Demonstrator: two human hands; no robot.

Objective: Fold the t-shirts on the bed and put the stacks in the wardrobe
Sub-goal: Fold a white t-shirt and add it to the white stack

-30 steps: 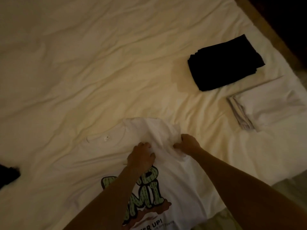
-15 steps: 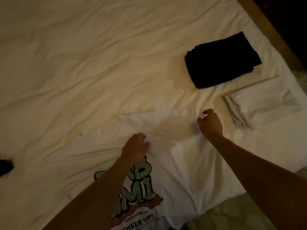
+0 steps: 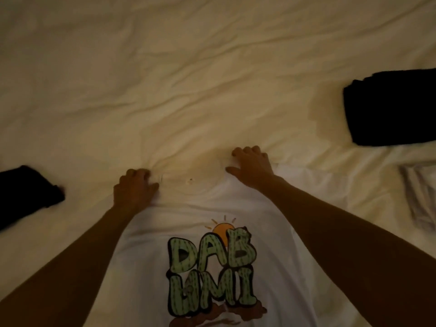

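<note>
A white t-shirt (image 3: 151, 232) with a green cactus-letter print (image 3: 210, 272) lies face up on the bed (image 3: 165, 79), collar pointing away from me. My left hand (image 3: 134, 187) grips the shirt's left shoulder with curled fingers, and creases fan out from it. On the right shoulder beside the collar, my right hand (image 3: 252, 166) holds the fabric with bent fingers and the thumb spread. The shirt's lower part runs out of view at the bottom.
A folded black stack (image 3: 389, 107) lies at the right edge of the bed. Below it sits a folded light-coloured stack (image 3: 420, 199), partly cut off. A dark garment (image 3: 26, 192) lies at the left edge. Wrinkled cream sheet fills the far side.
My hands moved apart from the shirt's middle to its two shoulders. The shirt now lies spread and square to me, and the view has swung left and closer.
</note>
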